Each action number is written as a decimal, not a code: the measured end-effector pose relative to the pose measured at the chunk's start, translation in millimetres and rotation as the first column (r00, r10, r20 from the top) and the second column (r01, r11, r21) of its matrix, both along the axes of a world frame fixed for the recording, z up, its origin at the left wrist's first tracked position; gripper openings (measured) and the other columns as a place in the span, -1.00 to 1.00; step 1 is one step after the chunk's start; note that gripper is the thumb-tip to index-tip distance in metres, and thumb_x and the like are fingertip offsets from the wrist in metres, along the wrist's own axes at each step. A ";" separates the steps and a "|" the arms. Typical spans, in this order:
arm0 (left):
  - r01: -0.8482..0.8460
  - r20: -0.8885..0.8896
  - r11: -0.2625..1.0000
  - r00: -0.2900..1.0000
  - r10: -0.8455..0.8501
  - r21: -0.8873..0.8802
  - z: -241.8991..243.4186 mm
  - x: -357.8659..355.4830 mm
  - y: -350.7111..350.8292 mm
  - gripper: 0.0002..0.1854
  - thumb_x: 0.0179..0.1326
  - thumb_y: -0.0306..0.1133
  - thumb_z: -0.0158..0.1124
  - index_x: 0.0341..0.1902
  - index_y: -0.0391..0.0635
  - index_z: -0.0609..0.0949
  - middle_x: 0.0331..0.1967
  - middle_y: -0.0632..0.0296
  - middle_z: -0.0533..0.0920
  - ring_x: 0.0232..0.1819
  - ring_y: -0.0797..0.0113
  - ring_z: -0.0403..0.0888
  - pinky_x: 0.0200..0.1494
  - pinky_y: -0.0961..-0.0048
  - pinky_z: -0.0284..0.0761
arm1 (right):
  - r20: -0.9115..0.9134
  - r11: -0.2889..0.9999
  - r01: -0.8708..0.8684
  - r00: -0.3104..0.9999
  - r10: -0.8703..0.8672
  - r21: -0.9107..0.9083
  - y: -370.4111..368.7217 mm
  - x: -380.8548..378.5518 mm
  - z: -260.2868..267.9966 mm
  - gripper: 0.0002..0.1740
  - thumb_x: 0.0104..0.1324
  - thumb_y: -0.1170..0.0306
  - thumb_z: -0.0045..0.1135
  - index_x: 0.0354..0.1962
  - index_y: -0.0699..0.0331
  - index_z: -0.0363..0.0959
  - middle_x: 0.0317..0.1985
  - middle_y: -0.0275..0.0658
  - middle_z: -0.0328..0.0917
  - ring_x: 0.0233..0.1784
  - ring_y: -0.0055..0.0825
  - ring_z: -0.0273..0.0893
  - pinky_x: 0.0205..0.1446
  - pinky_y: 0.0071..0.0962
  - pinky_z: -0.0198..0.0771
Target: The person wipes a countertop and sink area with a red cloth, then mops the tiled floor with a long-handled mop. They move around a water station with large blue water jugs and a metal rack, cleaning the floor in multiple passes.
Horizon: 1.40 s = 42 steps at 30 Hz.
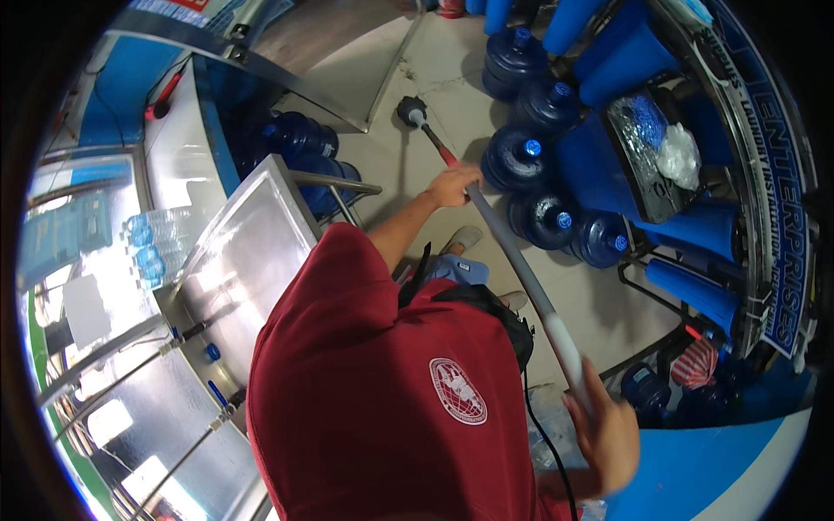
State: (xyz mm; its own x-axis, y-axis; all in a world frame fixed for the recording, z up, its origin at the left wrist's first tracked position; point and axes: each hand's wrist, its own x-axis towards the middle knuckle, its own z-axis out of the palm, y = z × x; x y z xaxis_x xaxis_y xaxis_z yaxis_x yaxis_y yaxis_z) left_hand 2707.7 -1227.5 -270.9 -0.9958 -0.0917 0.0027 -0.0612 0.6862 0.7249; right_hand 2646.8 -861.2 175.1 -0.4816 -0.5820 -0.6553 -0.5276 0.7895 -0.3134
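Note:
A long grey pole with a red collar runs diagonally across the view, and a dark mop-like head at its far end rests on or just over the tiled floor. My left hand is closed around the pole just below the red collar. Lower down, near the pale end of the pole, my right hand grips it, its fingers partly hidden behind it. Large blue water bottles with blue caps stand in a cluster to the right of the pole.
More blue bottles lie under the counter at left, beside a metal table. Folded blue chairs or panels and a black tray with plastic bags line the right. A metal-edged door stands ahead. A black cord hangs beside my body.

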 end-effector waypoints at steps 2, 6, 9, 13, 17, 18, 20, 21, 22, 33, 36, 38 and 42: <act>0.166 0.149 0.986 0.975 -0.162 -0.012 0.3 -17.9 44.3 -0.70 -0.09 -0.27 0.34 -0.18 0.06 0.67 -0.32 0.13 0.68 -0.18 0.02 0.61 -0.12 0.15 0.48 | 0.021 0.996 0.088 0.996 -0.088 -0.012 30.8 8.1 44.6 -0.40 0.24 0.39 0.21 0.25 0.16 0.34 -0.52 -0.13 0.53 -0.62 -0.35 0.40 -0.53 -0.43 0.33; 0.527 0.157 0.835 0.822 -0.548 0.156 2.4 -31.9 147.4 -0.79 -0.13 -0.26 0.32 -0.37 -0.03 0.65 -0.49 0.03 0.66 -0.29 0.00 0.63 -0.23 0.11 0.50 | 0.078 0.800 0.474 0.841 -0.535 0.369 64.9 41.7 90.5 -0.42 0.28 0.37 0.19 0.26 0.13 0.34 -0.37 -0.23 0.60 -0.51 -0.63 0.46 -0.39 -0.60 0.39; 0.647 0.296 0.700 0.635 -0.714 0.302 -1.5 -29.5 197.7 -0.83 -0.26 -0.38 0.32 -0.47 -0.07 0.65 -0.51 0.08 0.65 -0.35 0.04 0.65 -0.29 0.15 0.51 | 0.033 0.896 0.381 0.917 -0.398 0.228 69.4 68.7 96.5 -0.44 0.24 0.51 0.19 0.22 0.24 0.37 -0.15 -0.14 0.62 -0.15 -0.53 0.51 -0.07 -0.56 0.43; 0.570 0.301 0.735 0.675 -0.674 0.368 -6.9 -24.2 220.7 -0.85 -0.23 -0.41 0.29 -0.47 -0.08 0.66 -0.52 0.06 0.65 -0.32 0.05 0.65 -0.27 0.13 0.50 | 0.040 0.768 0.581 0.790 -0.611 0.269 66.4 73.4 90.0 -0.49 0.24 0.56 0.17 0.17 0.34 0.41 -0.10 -0.19 0.60 -0.12 -0.60 0.47 -0.09 -0.59 0.42; 0.372 0.369 0.846 0.778 -0.508 0.381 -5.4 -21.6 212.5 -0.69 -0.18 -0.40 0.31 -0.25 -0.13 0.68 -0.32 0.02 0.67 -0.11 0.04 0.62 -0.02 0.19 0.52 | 0.246 0.459 0.886 0.431 -0.868 0.069 59.1 29.6 85.1 -0.53 0.25 0.46 0.21 0.13 0.32 0.46 -0.16 -0.13 0.67 -0.22 -0.50 0.61 -0.27 -0.48 0.46; 0.337 0.356 0.861 0.806 -0.472 0.380 -5.0 -22.1 207.5 -0.66 -0.18 -0.39 0.31 -0.22 -0.15 0.67 -0.29 0.02 0.67 -0.09 0.04 0.62 0.01 0.21 0.52 | 0.121 0.687 0.708 0.676 -0.726 0.164 55.2 14.3 85.7 -0.48 0.20 0.48 0.23 0.15 0.27 0.45 -0.40 -0.16 0.59 -0.48 -0.50 0.51 -0.46 -0.48 0.39; 0.208 0.334 0.883 0.869 -0.364 0.421 -5.8 -21.0 196.2 -0.68 -0.18 -0.38 0.31 -0.23 -0.13 0.68 -0.28 -0.01 0.68 -0.10 0.01 0.62 -0.01 0.22 0.53 | 0.013 0.824 0.441 0.879 -0.476 0.356 43.6 -16.2 79.5 -0.43 0.16 0.51 0.21 0.18 0.20 0.42 -0.61 -0.17 0.54 -0.74 -0.48 0.41 -0.68 -0.46 0.32; 0.173 0.333 0.902 0.888 -0.317 0.396 -8.6 -21.8 188.3 -0.71 -0.22 -0.40 0.30 -0.30 -0.10 0.69 -0.34 0.00 0.68 -0.16 0.02 0.63 -0.08 0.20 0.54 | -0.039 0.804 0.421 0.894 -0.447 0.421 35.9 -29.3 73.9 -0.43 0.18 0.52 0.17 0.20 0.17 0.41 -0.59 -0.16 0.56 -0.75 -0.46 0.42 -0.70 -0.46 0.32; 0.146 0.336 0.912 0.898 -0.285 0.383 -13.1 -20.5 178.9 -0.75 -0.25 -0.42 0.29 -0.36 -0.07 0.70 -0.41 0.01 0.67 -0.22 0.03 0.64 -0.15 0.19 0.54 | 0.004 0.829 0.446 0.880 -0.475 0.337 27.3 -41.7 69.9 -0.45 0.16 0.59 0.12 0.15 0.18 0.46 -0.60 -0.31 0.51 -0.73 -0.73 0.30 -0.80 -0.61 0.20; -0.256 0.385 0.953 0.873 0.299 -0.161 -118.6 72.9 11.3 -0.80 -0.20 -0.42 0.33 -0.38 -0.07 0.66 -0.30 0.05 0.63 -0.11 -0.02 0.58 0.02 0.19 0.49 | 0.123 0.986 0.112 0.984 -0.128 0.126 -77.7 -35.7 -70.5 -0.45 0.10 0.41 0.30 0.10 0.21 0.48 -0.48 0.16 0.47 -0.45 0.07 0.49 -0.33 -0.34 0.40; -0.008 0.620 0.954 0.759 0.200 -0.299 -114.6 93.7 -34.6 -0.79 -0.21 -0.35 0.35 -0.39 -0.05 0.66 -0.28 0.06 0.63 -0.13 -0.02 0.59 0.01 0.17 0.50 | 0.208 0.999 -0.010 0.978 0.020 -0.052 -69.2 -11.3 -91.5 -0.42 0.12 0.38 0.30 0.14 0.15 0.44 -0.38 0.14 0.53 -0.27 0.12 0.52 -0.20 -0.20 0.41; 0.190 0.649 0.947 0.761 0.026 -0.260 -97.2 102.7 -34.8 -0.76 -0.23 -0.31 0.36 -0.37 -0.03 0.67 -0.28 0.06 0.64 -0.14 -0.02 0.59 0.01 0.16 0.50 | 0.194 0.985 -0.068 0.976 0.098 -0.159 -53.5 -0.7 -80.7 -0.33 0.08 0.35 0.34 0.19 0.13 0.39 -0.31 0.14 0.54 -0.26 0.13 0.51 -0.20 -0.16 0.42; 0.070 0.405 0.996 0.913 -0.043 -0.051 -50.9 81.8 29.0 -0.70 -0.29 -0.30 0.34 -0.36 -0.06 0.66 -0.31 0.05 0.65 -0.11 0.00 0.60 -0.04 0.13 0.53 | 0.123 1.000 0.018 0.992 -0.019 0.012 -14.9 2.6 -12.6 -0.30 -0.02 0.42 0.39 0.15 0.18 0.43 -0.36 0.12 0.55 -0.35 0.05 0.55 -0.28 -0.24 0.44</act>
State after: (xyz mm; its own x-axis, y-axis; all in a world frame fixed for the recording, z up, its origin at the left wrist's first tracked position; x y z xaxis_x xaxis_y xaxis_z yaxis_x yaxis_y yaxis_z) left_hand 2789.6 -1198.4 -321.8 -0.9171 -0.0479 -0.3958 -0.2984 0.7407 0.6019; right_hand 2649.4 -876.1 162.5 -0.4073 -0.5662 -0.7166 -0.4706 0.8025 -0.3667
